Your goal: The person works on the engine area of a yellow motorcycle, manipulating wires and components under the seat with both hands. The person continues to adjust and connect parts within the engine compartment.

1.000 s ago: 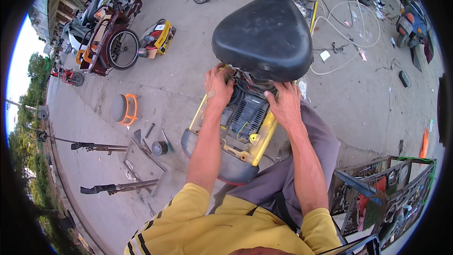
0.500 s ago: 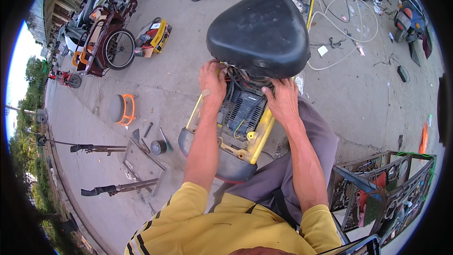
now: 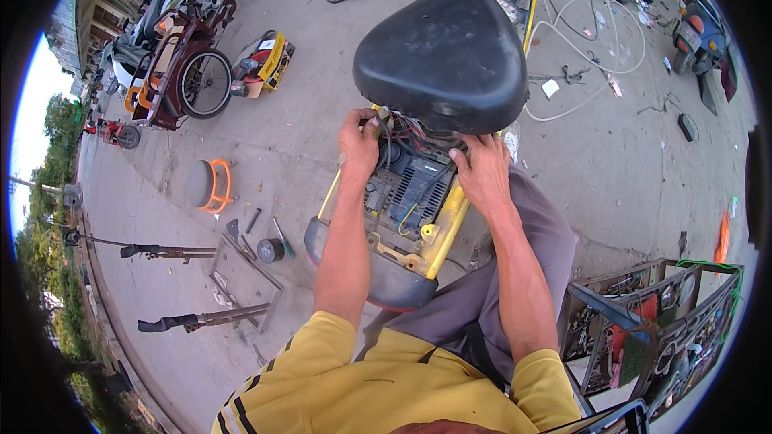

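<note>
Head view: at centre, the left hand (image 3: 359, 145) pinches a dark cable (image 3: 388, 143) below the black seat (image 3: 442, 60) — upper centre — while the right hand (image 3: 485, 169) curls at the seat's lower edge, its grip hidden — cannot tell. Between the forearms lies the yellow chassis (image 3: 452, 229).

The person's left hand (image 3: 360, 145) curls its fingers beside dark cables (image 3: 388, 145) near a black seat (image 3: 441, 56); the right hand (image 3: 484, 170) reaches to the seat's near edge, fingertips partly hidden; between the forearms sits a finned black box (image 3: 418, 191) within a yellow frame (image 3: 449, 229); an orange-and-grey stool (image 3: 202, 185) is well apart, leftward.
</note>
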A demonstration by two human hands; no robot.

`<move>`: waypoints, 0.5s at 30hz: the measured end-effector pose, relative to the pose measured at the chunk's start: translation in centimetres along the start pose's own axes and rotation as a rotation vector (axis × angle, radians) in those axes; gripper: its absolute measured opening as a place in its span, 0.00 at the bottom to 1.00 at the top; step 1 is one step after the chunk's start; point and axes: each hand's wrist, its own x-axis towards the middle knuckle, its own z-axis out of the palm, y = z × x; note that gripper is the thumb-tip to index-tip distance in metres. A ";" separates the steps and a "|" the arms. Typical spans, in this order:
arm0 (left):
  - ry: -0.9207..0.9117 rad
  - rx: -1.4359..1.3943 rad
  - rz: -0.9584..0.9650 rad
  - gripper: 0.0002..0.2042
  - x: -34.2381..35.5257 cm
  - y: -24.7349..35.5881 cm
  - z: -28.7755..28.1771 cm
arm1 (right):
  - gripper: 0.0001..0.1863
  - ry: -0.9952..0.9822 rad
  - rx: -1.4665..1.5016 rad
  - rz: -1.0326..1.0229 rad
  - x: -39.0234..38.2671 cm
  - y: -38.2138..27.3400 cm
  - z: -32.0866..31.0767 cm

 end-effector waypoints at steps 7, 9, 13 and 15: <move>-0.014 -0.110 -0.070 0.10 0.3 -0.9 0.3 | 0.19 0.002 -0.007 0.002 0.0 0.2 0.2; -0.012 -0.137 -0.104 0.10 0.3 -0.5 0.2 | 0.20 0.001 -0.002 -0.001 0.0 0.2 0.2; -0.010 -0.172 -0.049 0.09 0.3 -1.1 0.4 | 0.20 0.002 -0.008 -0.007 0.0 0.4 0.3; -0.017 -0.208 -0.050 0.09 0.3 -1.1 0.2 | 0.20 -0.002 -0.011 -0.003 0.0 0.3 0.4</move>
